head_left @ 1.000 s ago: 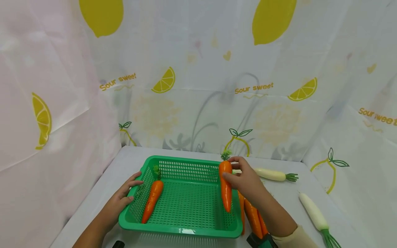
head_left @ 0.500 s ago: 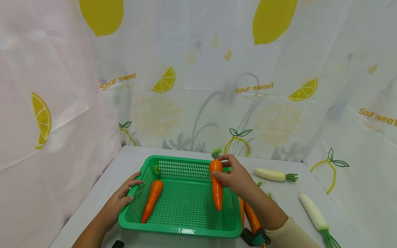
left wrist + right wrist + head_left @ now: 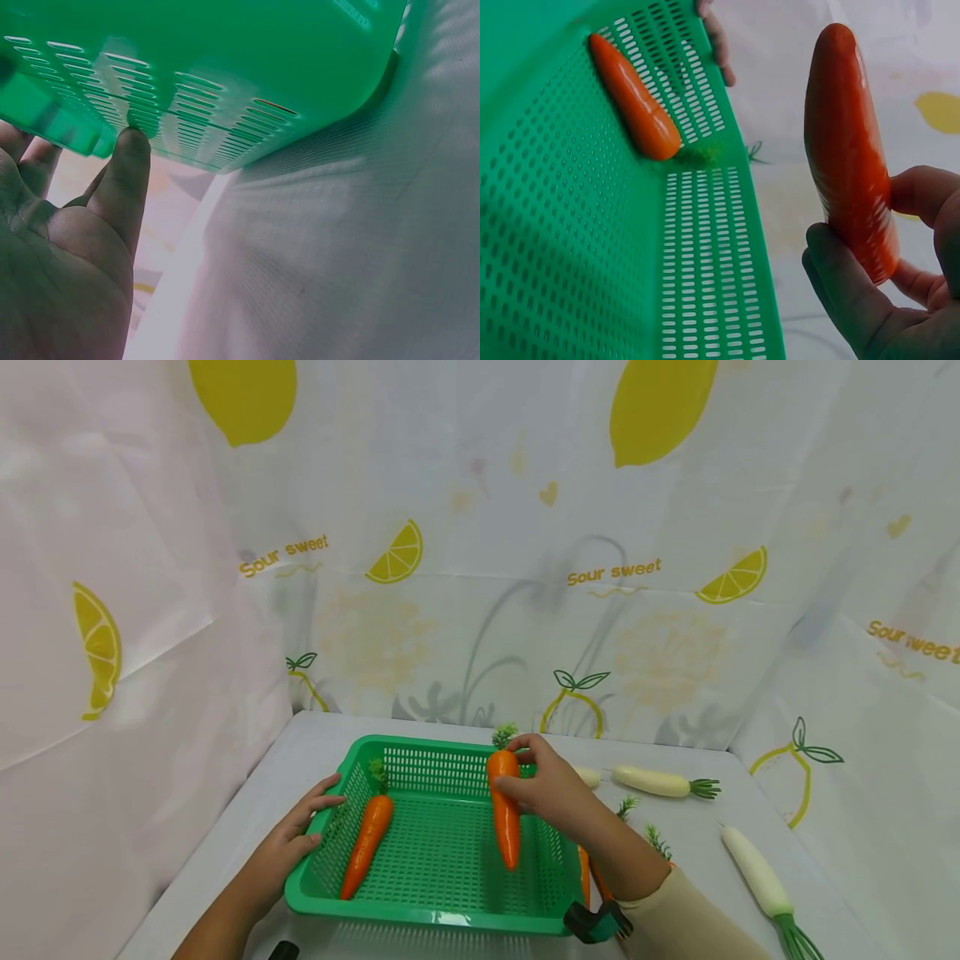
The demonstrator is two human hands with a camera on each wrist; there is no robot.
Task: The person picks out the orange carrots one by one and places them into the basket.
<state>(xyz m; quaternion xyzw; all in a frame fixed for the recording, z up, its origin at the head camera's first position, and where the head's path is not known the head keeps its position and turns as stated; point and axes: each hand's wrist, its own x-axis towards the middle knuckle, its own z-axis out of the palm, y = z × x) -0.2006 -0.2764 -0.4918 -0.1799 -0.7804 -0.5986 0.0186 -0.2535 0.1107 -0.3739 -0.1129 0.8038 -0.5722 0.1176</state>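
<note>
Nearest the viewer, a black item (image 3: 284, 950) is cut off by the lower edge and cannot be identified. A black and green device (image 3: 596, 927) sits just beside the right sleeve (image 3: 686, 910).

The green basket (image 3: 420, 917) stands on the white bench (image 3: 307, 752), its walls slotted. The left hand (image 3: 296, 835) rests on the left rim, fingers fairly straight, thumb against the outer wall; its position is unchanged from a second ago.

One carrot (image 3: 367, 839) lies inside along the left wall, leafy top to the rear, as before. The right hand (image 3: 547, 787) holds a second carrot (image 3: 506, 831) near its broad end, thumb on one side, fingers on the other. This carrot is smooth, glossy and evenly orange, green tuft uppermost, tapered tip down and slightly tilted. It is over the right half of the basket; a second ago it was farther right, near the right rim.

Further carrots (image 3: 585, 877) lie outside the right wall, partly hidden by the right arm. A white radish (image 3: 757, 870) lies well to the right; another radish (image 3: 651, 782) lies behind. At the rear hangs a lemon-printed cloth (image 3: 480, 635).
</note>
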